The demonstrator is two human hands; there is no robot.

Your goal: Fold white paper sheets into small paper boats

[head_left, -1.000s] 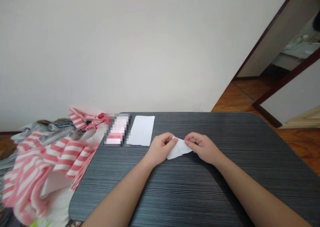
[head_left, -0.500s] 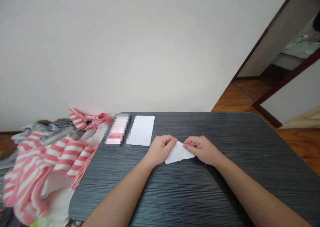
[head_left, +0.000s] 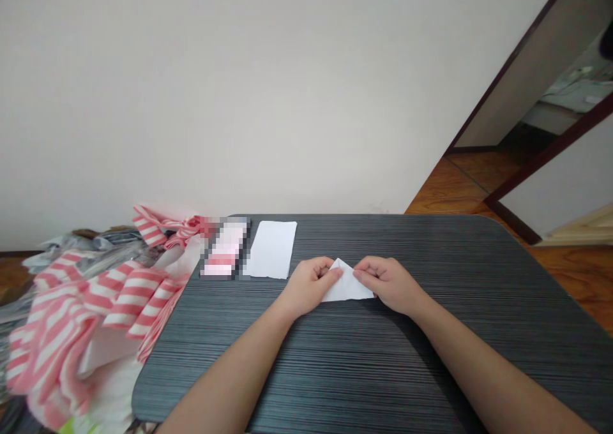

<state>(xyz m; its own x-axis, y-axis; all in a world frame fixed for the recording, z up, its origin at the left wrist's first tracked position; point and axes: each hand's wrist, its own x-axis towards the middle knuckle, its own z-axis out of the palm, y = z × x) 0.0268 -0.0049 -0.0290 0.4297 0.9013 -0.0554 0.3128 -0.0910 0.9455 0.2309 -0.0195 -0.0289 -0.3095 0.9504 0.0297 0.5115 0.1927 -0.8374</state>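
Folded paper [head_left: 347, 287], pinched by left hand [head_left: 310, 286], right hand [head_left: 390, 284]

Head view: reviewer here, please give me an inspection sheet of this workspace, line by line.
Surface: dark grey ribbed table with rounded corners.
Things in hand: folded white paper, roughly triangular, pinched between both hands; a flat white sheet lies beyond the left hand.
Clutter: pink-and-white striped cloth heaped over the table's left edge; a pixelated pink-and-white item beside the sheet.
Hands: left hand and right hand both hold the paper.
Cables: nothing seen.
Surroundings: white wall, wooden floor, dark door frame.
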